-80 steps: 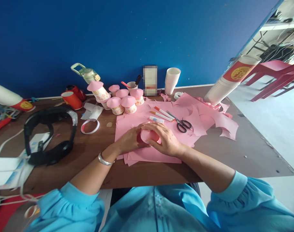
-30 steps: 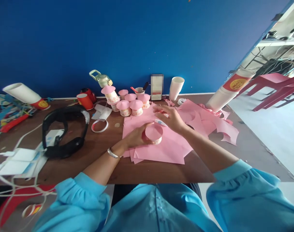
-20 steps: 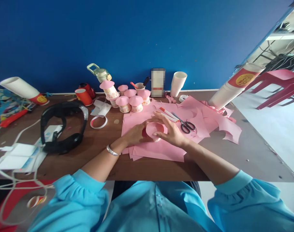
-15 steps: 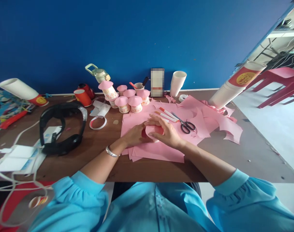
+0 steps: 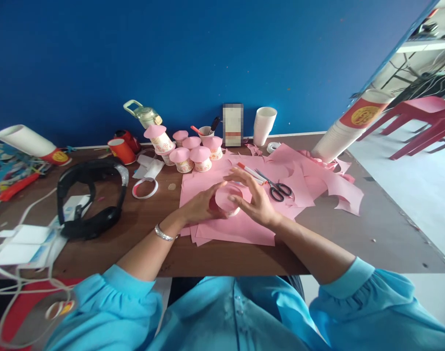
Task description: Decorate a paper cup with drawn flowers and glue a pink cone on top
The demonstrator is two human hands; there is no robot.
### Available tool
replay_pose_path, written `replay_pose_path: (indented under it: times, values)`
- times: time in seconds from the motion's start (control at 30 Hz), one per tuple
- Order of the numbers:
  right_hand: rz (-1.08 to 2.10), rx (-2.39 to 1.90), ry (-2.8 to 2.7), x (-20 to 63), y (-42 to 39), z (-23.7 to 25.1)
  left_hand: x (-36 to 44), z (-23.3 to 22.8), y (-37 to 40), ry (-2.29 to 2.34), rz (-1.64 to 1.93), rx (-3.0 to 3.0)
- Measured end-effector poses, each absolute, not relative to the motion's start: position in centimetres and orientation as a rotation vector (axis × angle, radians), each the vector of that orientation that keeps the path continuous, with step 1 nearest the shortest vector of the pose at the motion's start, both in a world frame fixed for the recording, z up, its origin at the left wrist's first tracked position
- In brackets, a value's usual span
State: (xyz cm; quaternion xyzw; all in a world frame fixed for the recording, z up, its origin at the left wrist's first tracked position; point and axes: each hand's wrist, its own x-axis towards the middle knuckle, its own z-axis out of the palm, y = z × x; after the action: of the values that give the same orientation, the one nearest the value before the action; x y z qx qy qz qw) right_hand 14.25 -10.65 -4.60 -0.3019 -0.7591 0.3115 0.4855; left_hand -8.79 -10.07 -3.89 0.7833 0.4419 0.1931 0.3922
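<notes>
Nearest to you, your blue sleeves reach over the near edge of the brown table, with a silver bracelet on your left wrist. Ahead of it, your left hand is wrapped around the left side of the patterned paper cup, which has a flat-looking pink top facing up at you. Your right hand is spread in a loose arch at the cup's right and far sides, thumb tip over the pink top; you cannot tell from here whether it presses. The cup is between your hands, above the near part of the pink paper sheets.

To your left, the black headset lies on the table, with a tape roll between it and the sheets. Just beyond your right hand lie the markers, and the black-handled scissors rest to their right on pink paper.

Farther off, left of centre, stand several small cups with pink cone roofs. Behind them, a phone leans near the blue wall, with a stack of white cups to its right.
</notes>
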Motion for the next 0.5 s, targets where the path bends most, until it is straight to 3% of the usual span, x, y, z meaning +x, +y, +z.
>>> replay_pose_path:
  times: [0.3, 0.5]
  values:
    - [0.545, -0.955, -1.698, 15.5, -9.2, -5.6, -11.5, -2.4, -9.5, 0.878, 0.687, 2.046]
    - [0.499, -1.019, -1.742, 15.8, -8.8, -6.0, -8.8, -1.1, -9.4, 0.894, 0.695, 2.214]
